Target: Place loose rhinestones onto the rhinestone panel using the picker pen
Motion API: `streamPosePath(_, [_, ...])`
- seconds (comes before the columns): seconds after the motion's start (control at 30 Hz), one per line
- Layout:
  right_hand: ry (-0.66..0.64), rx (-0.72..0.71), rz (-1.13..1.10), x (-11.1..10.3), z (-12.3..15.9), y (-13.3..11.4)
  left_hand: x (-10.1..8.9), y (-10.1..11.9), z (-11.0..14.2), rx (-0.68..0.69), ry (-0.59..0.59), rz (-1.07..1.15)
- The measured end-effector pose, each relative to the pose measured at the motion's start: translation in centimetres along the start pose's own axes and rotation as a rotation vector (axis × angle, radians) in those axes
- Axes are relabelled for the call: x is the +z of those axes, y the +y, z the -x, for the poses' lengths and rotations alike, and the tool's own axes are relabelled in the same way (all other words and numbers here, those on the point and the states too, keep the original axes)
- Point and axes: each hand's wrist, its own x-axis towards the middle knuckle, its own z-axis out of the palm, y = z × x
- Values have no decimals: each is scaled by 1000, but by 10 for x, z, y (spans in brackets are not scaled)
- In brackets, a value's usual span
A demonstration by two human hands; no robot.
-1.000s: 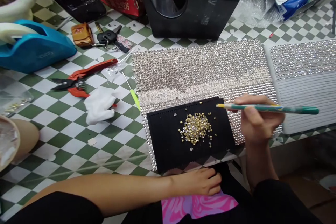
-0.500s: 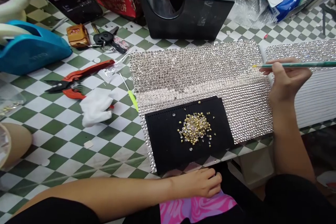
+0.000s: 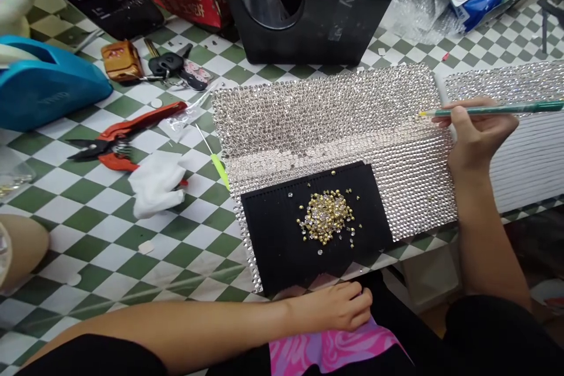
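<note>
And across to the far end! Carried well away from the black tray (image 3: 282, 241), out over the right end of the rhinestone-covered sheet (image 3: 335, 129), a slim green pencil-style pick (image 3: 497, 109), pinched firmly between the thumb and fingers of the right hand (image 3: 478, 135). Yellow tip pointed left, right over the stones, contact impossible to call from this angle. Grip closed on the pick, no slack showing. Down at the near edge, little change: left hand (image 3: 335, 305) curled beside the tray above a pink cloth (image 3: 330, 346), nothing visible in it, grip unclear with the fingertips turned away. Left alone in the middle of the tray, a pile of gold and clear rhinestones (image 3: 326, 216), a few strays scattered around it. So the point of work shifted from the loose pile to the sheet's far end, next to a second glittering panel (image 3: 506, 79). Off to the left, red-handled shears (image 3: 132, 129) and a white cloth (image 3: 154, 185) on a green-and-white checkered surface (image 3: 101, 188).
</note>
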Motion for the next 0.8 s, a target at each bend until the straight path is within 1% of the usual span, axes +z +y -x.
streamPosePath(0.13, [40, -73, -37, -2, -5, -3, -2, 0, -1, -12, 23, 3])
streamPosePath(0.2, [31, -124, -57, 0, -4, -14, -4, 0, -2, -20, 35, 3])
streamPosePath(0.27, [-10, -180, -81, 3, 6, -34, -5, 0, -2, -24, 41, 3])
streamPosePath(0.33, [-103, -219, -103, 10, 23, -58, -6, 1, -2, -26, 37, 3])
streamPosePath(0.37, [-180, -224, -111, 14, 34, -70, -7, 1, -2, -27, 29, 2])
streamPosePath(0.43, [-382, -208, -116, 22, 56, -90, -9, 1, -1, -28, 9, -1])
streamPosePath(0.5, [-565, -197, -125, 28, 74, -100, -10, 0, 0, -28, -11, -5])
streamPosePath(0.53, [-628, -193, -127, 31, 80, -102, -10, 0, 0, -26, -22, -5])
streamPosePath(0.57, [-669, -191, -128, 32, 84, -102, -10, 0, 1, -25, -32, -6])
streamPosePath(0.67, [-730, -195, -131, 35, 89, -100, -9, 0, 1, -21, -66, 0])
streamPosePath(0.8, [-811, -254, -135, 37, 89, -103, -7, 1, 1, -4, -109, 17])
